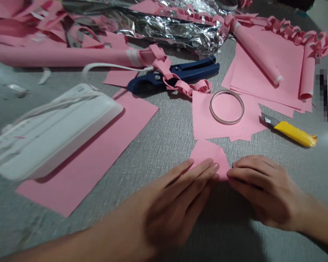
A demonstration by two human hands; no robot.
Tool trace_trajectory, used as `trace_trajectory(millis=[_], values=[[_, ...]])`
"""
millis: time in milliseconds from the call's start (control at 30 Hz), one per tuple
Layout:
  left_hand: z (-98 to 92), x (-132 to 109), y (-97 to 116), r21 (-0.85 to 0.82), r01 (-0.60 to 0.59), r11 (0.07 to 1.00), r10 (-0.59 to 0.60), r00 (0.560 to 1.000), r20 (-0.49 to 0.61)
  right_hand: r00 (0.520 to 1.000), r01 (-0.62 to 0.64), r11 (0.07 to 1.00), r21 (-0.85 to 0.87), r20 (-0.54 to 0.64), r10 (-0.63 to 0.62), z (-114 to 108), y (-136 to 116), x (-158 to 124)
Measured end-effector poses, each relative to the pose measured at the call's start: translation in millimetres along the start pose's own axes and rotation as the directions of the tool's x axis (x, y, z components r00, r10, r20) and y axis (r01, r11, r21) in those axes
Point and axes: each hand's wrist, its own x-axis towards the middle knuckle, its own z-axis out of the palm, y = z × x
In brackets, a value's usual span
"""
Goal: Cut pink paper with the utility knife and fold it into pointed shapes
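Our left hand [177, 203] and right hand [262, 193] lie flat with fingers stretched, gripping nothing. Fingertips press the near edge of the small pink paper piece [207, 153], on the grey tabletop [169, 134] near the tape ring [226, 106].

— What is pressed under the hands?
— A small pink paper piece [207, 153] is held flat on the grey table [166, 127]. The left hand [177, 203] is laid on its lower left edge with fingers stretched out, and the right hand [262, 193] is set against its right corner.
— What is seen beyond it?
— A tape ring [226, 106] is laid on a pink square [205, 120] just behind. A yellow knife [292, 131] is placed to the right, and a white device [51, 127] to the left.
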Motion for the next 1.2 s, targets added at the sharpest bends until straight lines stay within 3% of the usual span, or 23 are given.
trace_trajectory(millis=[233, 367, 533, 900, 1000, 1100, 1133, 1200], values=[[-11.2, -0.1, -1.4, 0.022, 0.02, 1.0, -0.02, 1.0, 0.008, 0.999, -0.036, 0.999, 0.024, 0.007, 0.036, 0.9, -2.5, 0.0], [-10.3, 1.1, -2.8, 0.031, -0.012, 0.999, 0.011, 0.999, 0.032, 1.0, -0.018, 0.999, -0.044, -0.009, 0.017, 0.6, -5.1, 4.8], [-7.0, 2.9, -0.7, 0.018, 0.027, 0.999, -0.027, 0.999, -0.022, 1.0, -0.019, 0.995, -0.093, -0.007, 0.019, 0.4, -8.4, 8.1], [-12.2, 0.8, 7.9, 0.18, 0.108, 0.978, -0.124, 0.989, 0.078, 0.999, -0.05, 0.989, -0.142, 0.003, 0.051, 12.5, -9.7, -1.2], [-20.4, -1.3, 20.3, 0.208, 0.176, 0.962, -0.189, 0.981, 0.045, 0.999, -0.049, 0.988, -0.149, 0.001, 0.049, 17.0, -7.8, -3.6], [-19.5, -5.7, 42.3, 0.219, 0.065, 0.974, -0.067, 0.998, 0.001, 1.0, -0.016, 0.984, -0.18, -0.014, 0.014, 20.2, -5.6, -5.2], [-16.0, -7.4, 48.9, 0.208, 0.026, 0.978, -0.028, 1.0, 0.006, 1.0, -0.011, 0.983, -0.183, -0.024, 0.007, 20.9, -5.0, -5.6], [-6.5, -10.2, 56.7, 0.15, 0.046, 0.988, -0.059, 0.994, 0.088, 0.999, 0.0, 0.982, -0.188, -0.048, -0.009, 21.9, -4.3, -6.1]])
